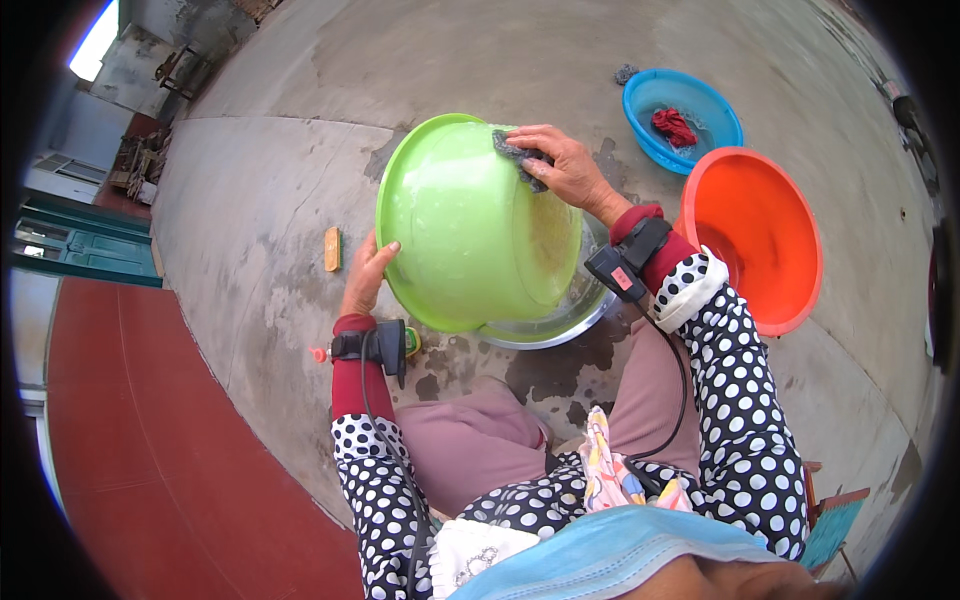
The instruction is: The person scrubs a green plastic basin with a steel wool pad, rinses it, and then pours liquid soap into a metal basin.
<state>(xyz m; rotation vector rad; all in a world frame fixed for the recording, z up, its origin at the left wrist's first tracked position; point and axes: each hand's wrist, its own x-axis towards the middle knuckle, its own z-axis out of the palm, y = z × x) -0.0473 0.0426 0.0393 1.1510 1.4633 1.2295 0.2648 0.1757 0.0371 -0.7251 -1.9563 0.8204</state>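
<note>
My left hand grips the rim of a green plastic basin, which is tilted on its side with its wet, soiled base facing right. In my right hand is a grey scouring pad, pressed against the basin's outer side near the base. Under the green basin, a round metal basin sits on the wet floor, partly hidden. A bottle with a red cap shows partly behind my left wrist. Beyond my left hand lies a yellow brush or sponge.
An orange plastic basin stands at the right. Behind it, a blue basin holds water and a red cloth, with another grey scouring pad beside it. A red floor strip runs along the left.
</note>
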